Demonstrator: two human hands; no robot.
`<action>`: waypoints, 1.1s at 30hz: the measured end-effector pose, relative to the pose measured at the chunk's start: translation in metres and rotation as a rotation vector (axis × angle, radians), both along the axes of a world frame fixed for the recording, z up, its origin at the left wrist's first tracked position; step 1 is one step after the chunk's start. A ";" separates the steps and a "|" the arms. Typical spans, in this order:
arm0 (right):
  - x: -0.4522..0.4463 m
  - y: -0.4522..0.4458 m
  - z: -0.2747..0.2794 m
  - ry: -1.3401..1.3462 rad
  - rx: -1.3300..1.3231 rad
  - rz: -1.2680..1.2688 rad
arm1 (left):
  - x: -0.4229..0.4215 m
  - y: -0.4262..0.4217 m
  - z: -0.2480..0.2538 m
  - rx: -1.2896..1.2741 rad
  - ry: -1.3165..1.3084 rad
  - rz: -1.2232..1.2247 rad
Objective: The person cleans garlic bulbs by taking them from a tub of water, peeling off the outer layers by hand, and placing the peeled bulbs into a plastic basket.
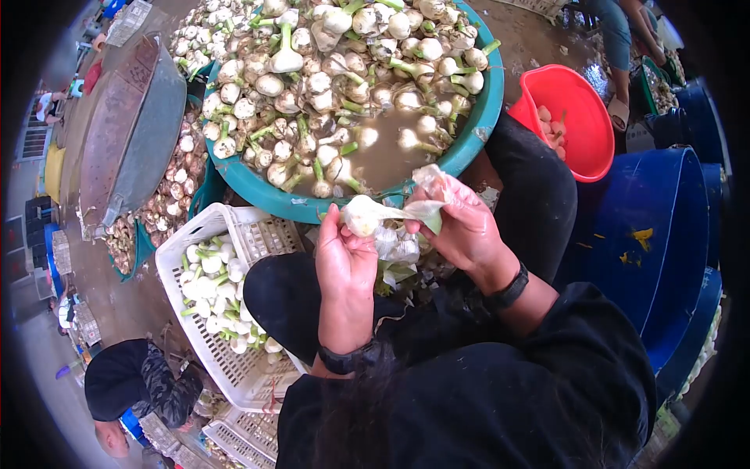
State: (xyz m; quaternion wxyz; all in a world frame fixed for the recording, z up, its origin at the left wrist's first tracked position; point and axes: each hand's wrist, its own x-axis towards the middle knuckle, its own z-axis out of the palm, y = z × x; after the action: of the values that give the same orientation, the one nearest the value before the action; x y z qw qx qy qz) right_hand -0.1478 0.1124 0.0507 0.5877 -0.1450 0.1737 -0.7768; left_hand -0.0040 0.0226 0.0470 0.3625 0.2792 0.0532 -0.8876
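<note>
A white garlic bulb (362, 216) is pinched between the thumb and fingers of my left hand (346, 262). My right hand (466, 234) grips a strip of pale garlic skin (426, 212) that stretches from the bulb to the right. Just beyond both hands stands a round green tub (301, 208), heaped with muddy garlic bulbs (320, 86) in brown water. Loose peelings (397, 244) lie below the hands, between the knees. At the left, a white plastic crate (205, 309) holds clean white bulbs with short green stems (215, 277).
A red basin (578, 117) with some pinkish items stands at the right, beside large blue tubs (652, 227). A metal wheelbarrow-like tray (133, 133) is at the upper left. Another person (144, 383) bends at the lower left; a further person's leg (613, 39) shows at the upper right.
</note>
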 end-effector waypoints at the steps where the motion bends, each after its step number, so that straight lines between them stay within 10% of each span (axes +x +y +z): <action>1: 0.001 0.002 -0.003 -0.003 -0.001 -0.002 | 0.000 -0.001 0.001 -0.001 -0.003 -0.002; 6: -0.013 0.017 -0.001 -0.072 0.014 0.075 | 0.038 -0.036 -0.040 -0.053 -0.574 0.323; 10: -0.008 0.011 -0.026 2.230 0.490 0.697 | 0.043 -0.029 -0.042 -0.266 -0.573 0.408; 14: 0.020 -0.021 -0.024 1.329 0.386 -0.001 | -0.001 -0.009 -0.009 -0.195 -0.700 0.377; 16: 0.020 -0.041 -0.018 0.428 0.470 0.430 | -0.007 0.008 0.000 -0.476 -0.640 0.056; 17: 0.004 -0.042 -0.015 0.432 0.471 0.420 | -0.002 0.009 0.002 -0.544 -0.806 0.086; 20: -0.066 -0.052 -0.011 -0.222 -0.209 0.301 | 0.016 -0.011 0.007 -0.520 -0.944 0.186; 22: -0.098 -0.074 -0.040 0.266 0.395 0.153 | 0.019 -0.016 -0.006 -0.435 -0.912 0.179; 24: -0.100 -0.100 -0.090 1.684 1.119 0.512 | 0.003 -0.012 -0.018 -0.417 -0.898 0.074; 26: -0.085 -0.092 -0.113 2.108 1.068 0.617 | -0.014 -0.006 -0.028 -0.444 -0.902 -0.012; 33: -0.001 -0.073 -0.062 1.892 0.415 0.244 | -0.016 -0.030 -0.039 -0.266 -0.792 -0.213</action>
State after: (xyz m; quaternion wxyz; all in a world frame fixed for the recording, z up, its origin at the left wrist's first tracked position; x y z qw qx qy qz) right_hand -0.1486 0.0390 -0.0110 0.2957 -0.6193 0.6910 -0.2272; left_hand -0.0197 -0.0077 0.0075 0.2942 0.5530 -0.2341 -0.7435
